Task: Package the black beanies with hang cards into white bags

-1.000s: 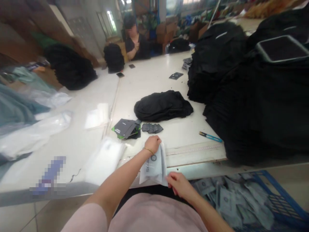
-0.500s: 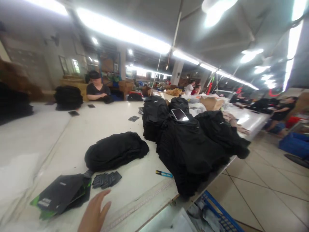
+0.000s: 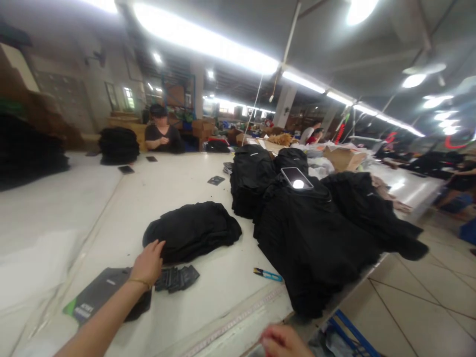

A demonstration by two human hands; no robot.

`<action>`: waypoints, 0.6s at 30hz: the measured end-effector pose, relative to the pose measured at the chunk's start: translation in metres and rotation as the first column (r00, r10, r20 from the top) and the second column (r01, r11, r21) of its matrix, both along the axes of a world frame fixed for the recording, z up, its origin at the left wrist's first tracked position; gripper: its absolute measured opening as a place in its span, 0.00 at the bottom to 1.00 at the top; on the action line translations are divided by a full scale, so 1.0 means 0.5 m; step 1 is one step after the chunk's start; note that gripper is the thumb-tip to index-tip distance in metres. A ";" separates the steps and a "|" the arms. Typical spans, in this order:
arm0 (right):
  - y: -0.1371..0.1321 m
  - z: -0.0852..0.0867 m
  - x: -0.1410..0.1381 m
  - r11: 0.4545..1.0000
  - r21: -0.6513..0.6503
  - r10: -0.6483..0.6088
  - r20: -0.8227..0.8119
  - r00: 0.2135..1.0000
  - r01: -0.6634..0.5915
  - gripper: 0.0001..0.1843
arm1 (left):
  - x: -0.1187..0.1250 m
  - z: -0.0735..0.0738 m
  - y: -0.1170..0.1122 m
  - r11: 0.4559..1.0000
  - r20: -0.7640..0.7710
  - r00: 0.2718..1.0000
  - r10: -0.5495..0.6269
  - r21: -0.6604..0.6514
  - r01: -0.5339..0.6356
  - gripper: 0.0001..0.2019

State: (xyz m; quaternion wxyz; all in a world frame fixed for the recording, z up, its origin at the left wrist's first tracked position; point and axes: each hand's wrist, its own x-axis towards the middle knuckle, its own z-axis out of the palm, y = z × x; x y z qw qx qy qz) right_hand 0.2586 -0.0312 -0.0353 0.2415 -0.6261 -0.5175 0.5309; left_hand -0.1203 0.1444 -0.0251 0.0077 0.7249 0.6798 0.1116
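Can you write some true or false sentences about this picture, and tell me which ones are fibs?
1. A phone lies on a large black cloth pile. True.
2. The left hand is on the phone. False: it is at the left end of the smaller black stack.
3. A blue tool lies on the table. True.
4. The right hand is holding the blue tool. False: the tool lies apart from that hand, which is at the bottom of the picture.
5. The person across the table wears a dark top. True.
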 end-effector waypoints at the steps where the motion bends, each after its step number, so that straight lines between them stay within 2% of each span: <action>1: 0.044 0.012 -0.018 0.996 0.088 0.010 0.020 1.000 -0.011 0.12 | -0.003 0.000 0.016 0.999 -0.016 1.000 0.006 -0.046 -0.007 0.23; 3: 0.140 0.031 -0.061 0.945 0.326 -0.006 0.100 0.995 -0.027 0.14 | -0.012 -0.003 0.037 0.990 -0.021 1.000 -0.003 -0.139 0.000 0.24; 5: 0.237 0.033 -0.112 0.848 0.525 -0.040 0.192 0.981 -0.068 0.16 | -0.024 -0.006 0.049 0.983 -0.008 1.000 -0.027 -0.183 0.025 0.23; 8: 0.360 0.004 -0.195 0.727 0.664 -0.072 0.326 0.943 -0.174 0.23 | -0.044 -0.011 0.058 0.985 0.045 0.998 -0.050 -0.162 0.057 0.18; 10: 0.421 -0.022 -0.241 0.703 0.655 -0.089 0.469 0.879 -0.278 0.29 | -0.053 -0.019 0.064 0.988 0.107 0.992 -0.070 -0.131 0.084 0.16; 12: 0.461 -0.042 -0.273 0.722 0.579 -0.070 0.606 0.793 -0.379 0.31 | -0.057 -0.027 0.069 0.987 0.164 0.979 -0.118 -0.088 0.133 0.14; 14: 0.481 -0.050 -0.286 0.741 0.509 -0.024 0.673 0.739 -0.439 0.29 | -0.056 -0.032 0.070 0.983 0.195 0.968 -0.157 -0.065 0.173 0.14; 18: 0.495 -0.044 -0.260 0.740 0.492 0.041 0.647 0.761 -0.458 0.24 | -0.047 -0.018 0.065 0.976 0.179 0.966 -0.188 -0.075 0.204 0.16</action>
